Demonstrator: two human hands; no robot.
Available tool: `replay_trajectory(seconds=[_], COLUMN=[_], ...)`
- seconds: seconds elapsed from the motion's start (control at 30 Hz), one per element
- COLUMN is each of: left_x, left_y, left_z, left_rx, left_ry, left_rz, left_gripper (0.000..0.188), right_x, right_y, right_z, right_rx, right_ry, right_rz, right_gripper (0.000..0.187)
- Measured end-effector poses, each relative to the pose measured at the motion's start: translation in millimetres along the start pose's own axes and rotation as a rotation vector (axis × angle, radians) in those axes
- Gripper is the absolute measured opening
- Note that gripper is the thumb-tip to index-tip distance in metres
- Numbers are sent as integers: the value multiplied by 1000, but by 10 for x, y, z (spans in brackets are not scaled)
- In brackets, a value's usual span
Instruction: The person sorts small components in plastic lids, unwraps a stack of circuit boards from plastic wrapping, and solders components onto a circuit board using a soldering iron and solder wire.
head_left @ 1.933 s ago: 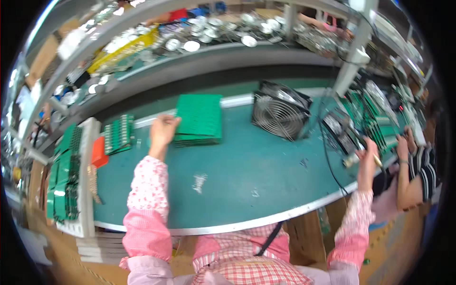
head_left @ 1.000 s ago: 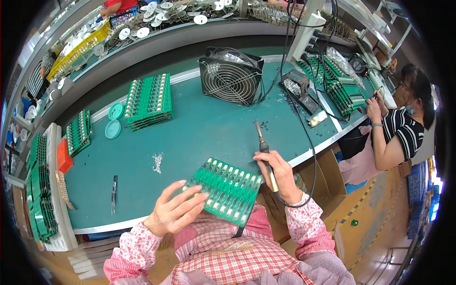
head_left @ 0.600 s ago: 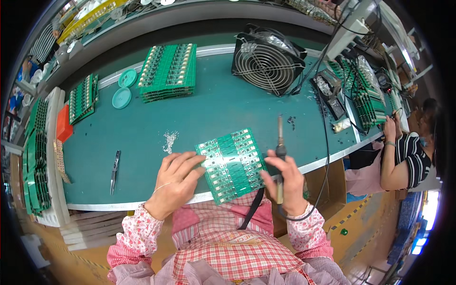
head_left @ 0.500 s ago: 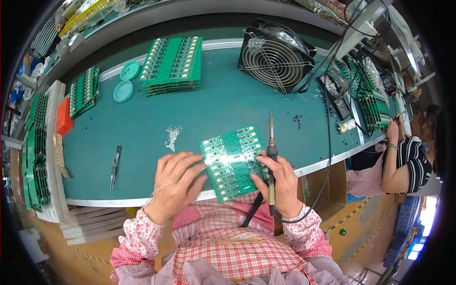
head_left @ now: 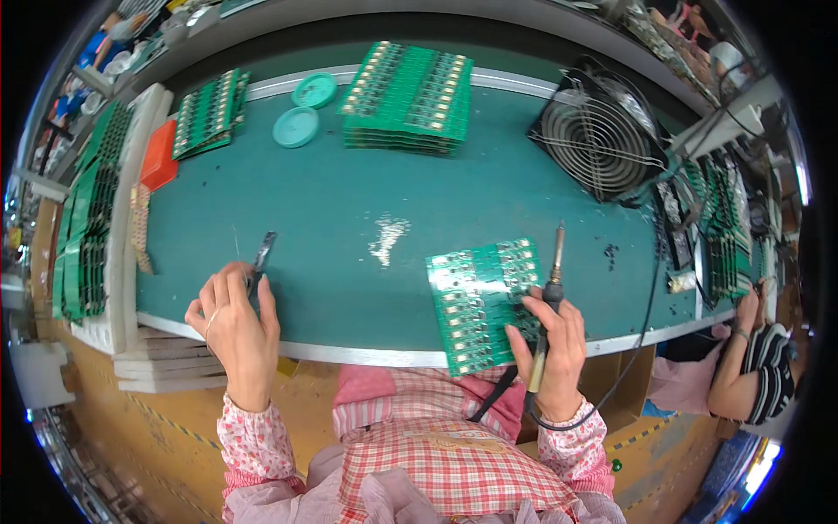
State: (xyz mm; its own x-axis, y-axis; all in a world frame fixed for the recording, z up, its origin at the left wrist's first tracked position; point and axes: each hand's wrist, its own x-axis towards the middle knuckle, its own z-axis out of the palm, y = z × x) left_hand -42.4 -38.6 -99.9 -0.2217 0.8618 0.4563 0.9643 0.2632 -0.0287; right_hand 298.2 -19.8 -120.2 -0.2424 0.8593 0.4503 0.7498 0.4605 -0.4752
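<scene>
My left hand (head_left: 237,327) has its thumb and fingers around dark tweezers (head_left: 264,251) at the table's left front. A thin wire crosses this hand and juts past the fingertips. My right hand (head_left: 559,354) holds a soldering iron (head_left: 552,295) upright, metal tip away from me. Its thumb and index finger also touch the right side of a green circuit board panel (head_left: 476,306), set with rows of small parts. The panel's near edge overhangs the table front. Beyond it lies a patch of small silvery bits (head_left: 387,240).
Stacked green circuit panels (head_left: 406,96) stand at the back, beside two turquoise lids (head_left: 297,127). A smaller stack (head_left: 209,113) and an orange box (head_left: 159,157) are farther left. A black fan (head_left: 602,144) sits back right; the iron's cable (head_left: 642,349) loops at right. A co-worker's arm (head_left: 738,375) shows far right.
My left hand has left the circuit panel and moved left to the tweezers. The right hand keeps the iron and panel. The whole view has shifted.
</scene>
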Motion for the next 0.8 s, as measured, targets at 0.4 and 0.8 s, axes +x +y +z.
replay_trajectory(seconds=[0.4, 0.8], left_x=[95, 194], left_y=[-90, 475], left_z=[-85, -549], left_rx=[-687, -616], left_ry=[-276, -345], left_rz=[-162, 900], left_gripper=[27, 28], right_x=[52, 658], right_y=[-73, -449], right_z=[67, -74], right_rx=[55, 205], right_ry=[55, -154], right_rz=[-57, -435], right_gripper=[39, 23])
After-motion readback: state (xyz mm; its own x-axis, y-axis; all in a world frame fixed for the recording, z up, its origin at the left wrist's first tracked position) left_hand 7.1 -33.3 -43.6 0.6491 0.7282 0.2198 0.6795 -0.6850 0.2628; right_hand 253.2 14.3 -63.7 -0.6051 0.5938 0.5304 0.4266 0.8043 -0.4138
